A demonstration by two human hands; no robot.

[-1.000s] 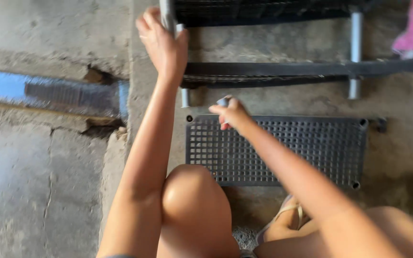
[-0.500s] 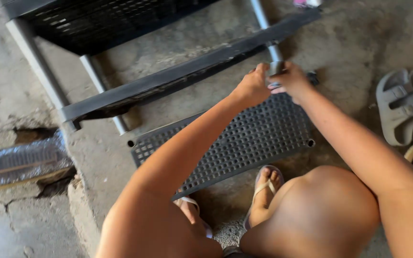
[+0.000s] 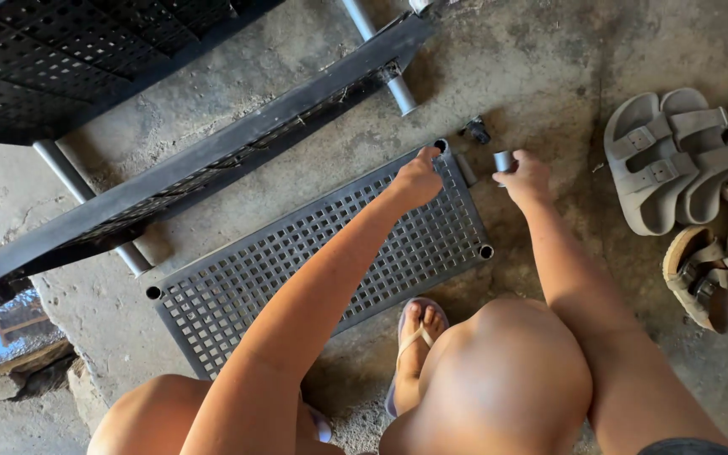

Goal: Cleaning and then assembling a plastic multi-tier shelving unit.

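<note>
Rough grey concrete floor, stained and cracked, carries everything I log below.

Item one: grid shelf panel, dark moulded plastic, square perforations, round sockets at its corners. It lies flat, its long axis running from the floor's lower left toward the upper right, directly ahead of my knees.

Item two: left hand, fingers pressed down on the panel's far right corner, beside the corner socket. It grips nothing that I can see; it only bears on the plastic.

Item three: right hand, closed narrowly around a short grey tube piece, smooth, cylindrical, held upright just off the panel's far right corner. I judge this hand and its piece the nearer pair to that socket, with the socket lying to the hand's left.

Item four: a second small grey sleeve lies on the concrete against the panel's short edge; a dark fitting sits beyond it.

Item five: partly built shelf rack, dark frame with pale metal posts, along the far side.

Item six: strapped sandals, grey and tan, grouped at the right edge.
</note>
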